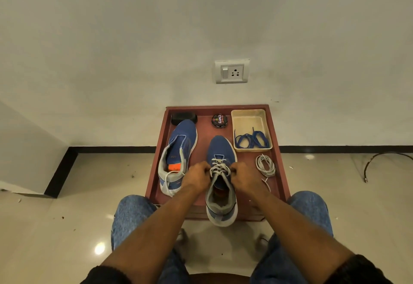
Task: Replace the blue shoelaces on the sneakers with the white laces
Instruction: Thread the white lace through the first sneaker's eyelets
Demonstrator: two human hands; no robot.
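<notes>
Pinching white lace point(220, 167), L hand point(197, 177) & R hand point(242, 177); sneaker point(220, 178) toe points away.

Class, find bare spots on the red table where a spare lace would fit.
Bare patches: between the polish tin and the right sneaker's toe; the near right corner beside the white lace coil. Crowded: the beige tray holding blue laces, and around both hands, left hand, right hand.
</notes>
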